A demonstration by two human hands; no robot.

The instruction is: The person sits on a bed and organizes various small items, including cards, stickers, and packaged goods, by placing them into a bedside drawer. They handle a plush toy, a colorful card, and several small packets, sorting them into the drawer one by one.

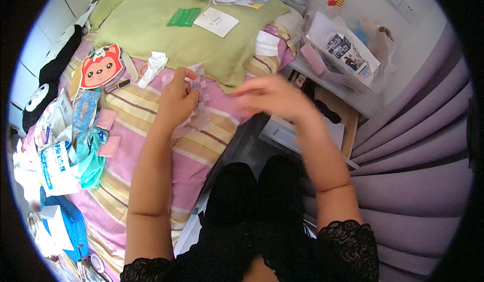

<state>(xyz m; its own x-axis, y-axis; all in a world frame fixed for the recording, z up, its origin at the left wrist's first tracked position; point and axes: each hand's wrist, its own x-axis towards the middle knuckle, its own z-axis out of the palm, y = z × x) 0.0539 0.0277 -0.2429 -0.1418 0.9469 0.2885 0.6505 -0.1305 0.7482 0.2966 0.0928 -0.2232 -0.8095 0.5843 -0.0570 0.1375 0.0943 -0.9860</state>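
Observation:
My left hand (177,99) is over the bed with its fingers closed on a thin clear plastic bag (203,91) printed with a pale checked pattern. The bag hangs down beside and below the hand against the striped bedding. My right hand (275,98) is to the right of it, above the gap between the bed and an open drawer (327,130). Motion blurs it, but its fingers look stretched toward the left and nothing shows in them. A crumpled white tissue (154,69) lies on the bed just beyond my left hand.
A green pillow (151,17) holds a green card (183,17) and a white card (217,22). Left lie a red cartoon-face fan (101,66), a marker (117,86), pink packets (109,146) and a teal bag (91,161). A full clear bag (370,80) tops the cabinet; purple curtains (413,181) hang right.

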